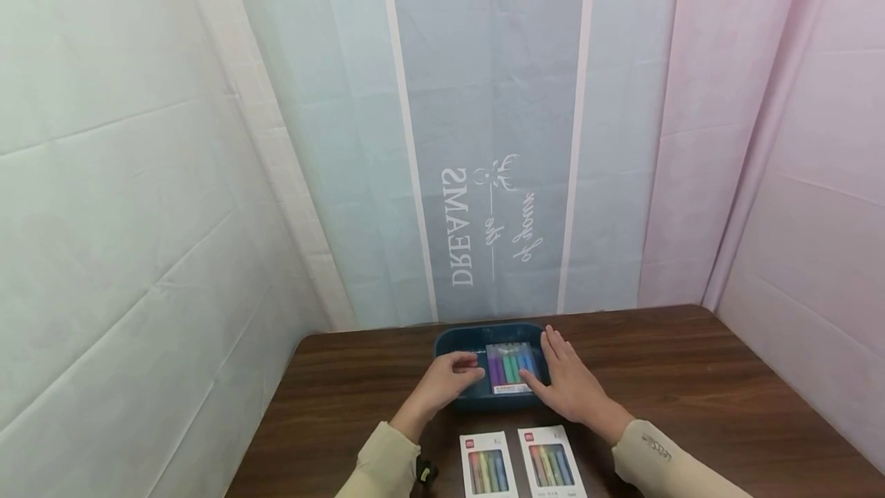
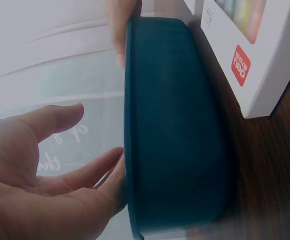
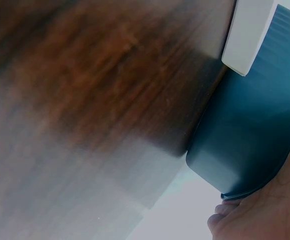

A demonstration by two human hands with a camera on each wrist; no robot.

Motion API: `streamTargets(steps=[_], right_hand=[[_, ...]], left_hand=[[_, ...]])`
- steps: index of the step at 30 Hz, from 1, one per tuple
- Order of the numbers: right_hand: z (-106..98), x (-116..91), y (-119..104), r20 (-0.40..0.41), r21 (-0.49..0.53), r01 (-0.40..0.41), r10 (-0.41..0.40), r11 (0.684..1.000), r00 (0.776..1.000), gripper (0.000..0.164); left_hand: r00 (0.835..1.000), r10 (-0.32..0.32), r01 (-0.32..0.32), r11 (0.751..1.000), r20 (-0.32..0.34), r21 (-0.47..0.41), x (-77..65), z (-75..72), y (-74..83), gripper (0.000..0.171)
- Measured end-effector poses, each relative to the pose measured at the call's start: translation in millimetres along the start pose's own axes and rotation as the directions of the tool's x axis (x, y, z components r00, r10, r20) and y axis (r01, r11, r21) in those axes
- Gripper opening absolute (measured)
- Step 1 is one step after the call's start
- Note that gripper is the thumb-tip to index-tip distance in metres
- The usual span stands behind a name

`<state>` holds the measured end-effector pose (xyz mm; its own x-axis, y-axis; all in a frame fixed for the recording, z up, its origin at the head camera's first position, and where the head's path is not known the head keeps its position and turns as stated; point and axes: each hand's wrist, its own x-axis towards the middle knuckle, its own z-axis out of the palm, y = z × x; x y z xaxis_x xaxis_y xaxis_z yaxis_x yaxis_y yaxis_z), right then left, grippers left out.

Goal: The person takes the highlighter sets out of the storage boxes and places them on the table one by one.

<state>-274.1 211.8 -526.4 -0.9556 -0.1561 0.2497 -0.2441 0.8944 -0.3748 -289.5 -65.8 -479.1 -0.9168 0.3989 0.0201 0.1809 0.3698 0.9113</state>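
Note:
A dark teal plastic basket (image 1: 465,340) stands on the table, and a clear pack of purple, green and blue pens (image 1: 510,367) lies inside it. My left hand (image 1: 448,381) hovers over the basket's left part, holding nothing. In the left wrist view its thumb (image 2: 60,117) is apart from the loosely bent fingers, which reach behind the rim. My right hand (image 1: 570,383) lies over the right rim with fingers extended; its thumb overlaps the pack's right edge. The right wrist view shows the basket's outer wall (image 3: 249,125) beside that hand.
Two white boxes with coloured sticks in their windows, a left box (image 1: 487,467) and a right box (image 1: 551,461), lie in front of the basket. The brown wooden table (image 1: 691,383) ends at a printed curtain (image 1: 498,98) behind. A white cloth wall (image 1: 138,214) rises at the left.

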Motion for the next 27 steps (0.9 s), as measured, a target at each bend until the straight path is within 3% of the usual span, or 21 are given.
streamTargets(steps=[10,27], right_hand=[[-2,-2,-1,-0.008,-0.014,-0.001,0.001,1.0,1.0,0.098],[1,0,0,-0.016,-0.013,0.011,-0.011,1.0,1.0,0.099]], left_hand=[[1.0,0.008,-0.009,1.0,0.008,0.027,14.3,8.7,-5.0,0.048],[0.999,-0.032,0.034,0.993,-0.017,0.116,35.5,16.5,-13.5,0.044]])
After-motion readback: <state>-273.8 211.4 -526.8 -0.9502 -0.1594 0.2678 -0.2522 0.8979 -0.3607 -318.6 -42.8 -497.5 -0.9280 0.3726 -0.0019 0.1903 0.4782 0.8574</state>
